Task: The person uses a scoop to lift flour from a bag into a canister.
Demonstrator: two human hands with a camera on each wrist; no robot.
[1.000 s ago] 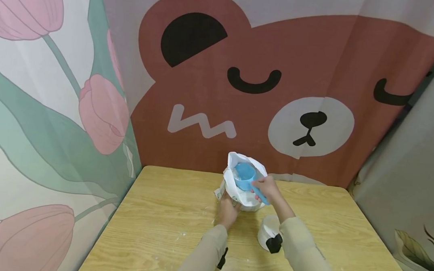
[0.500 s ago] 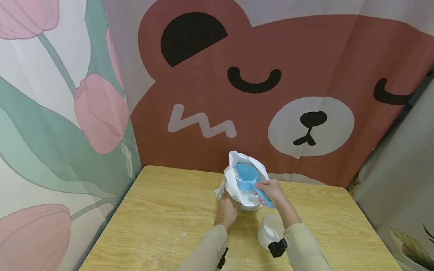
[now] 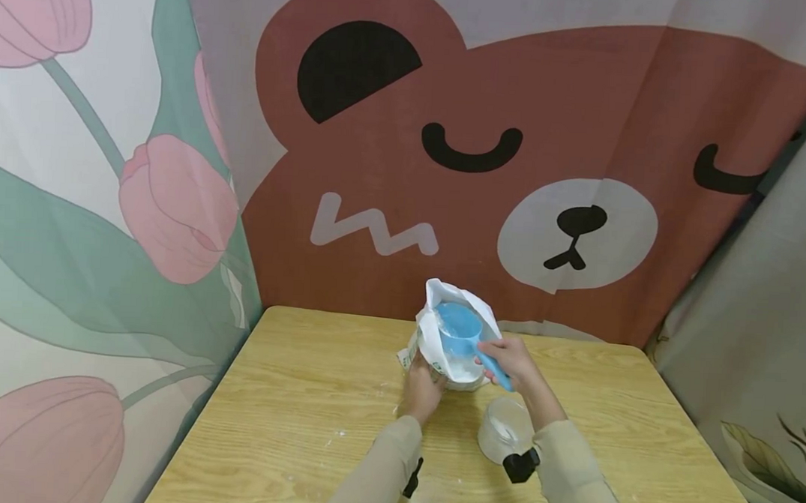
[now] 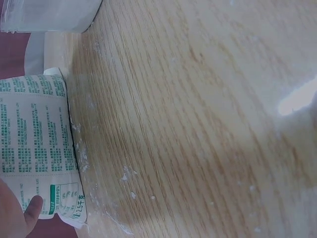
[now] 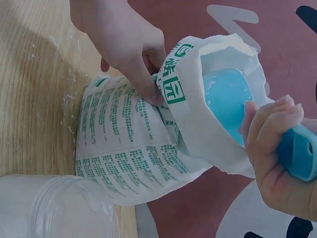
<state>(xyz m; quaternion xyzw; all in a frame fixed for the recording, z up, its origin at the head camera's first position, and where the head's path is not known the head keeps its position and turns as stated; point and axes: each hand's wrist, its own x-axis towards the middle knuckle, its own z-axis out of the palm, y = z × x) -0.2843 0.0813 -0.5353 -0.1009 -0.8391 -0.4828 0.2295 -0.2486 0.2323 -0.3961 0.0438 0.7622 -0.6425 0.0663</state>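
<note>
A white paper-like bag (image 3: 426, 342) with green print stands on the wooden table, its mouth folded outward. My left hand (image 3: 424, 391) grips its near left side; in the right wrist view, thumb and fingers pinch the bag below the rolled rim. My right hand (image 5: 277, 153) holds a blue scoop (image 5: 225, 99) with its fingers curled round the handle. The scoop's bowl sits inside the bag's mouth, seen from above in the head view, with white smears on it. What lies deeper in the bag is hidden.
A clear round jar (image 3: 503, 428), whitish inside, stands on the table (image 3: 301, 412) close to my right forearm. White powder specks (image 4: 126, 173) dot the wood near the bag. A curtain (image 3: 348, 279) with a bear print hangs behind the table's far edge.
My right hand has shifted a little to the right and down, drawing the scoop slightly rightward within the bag's mouth. The left hand and bag stay almost in place.
</note>
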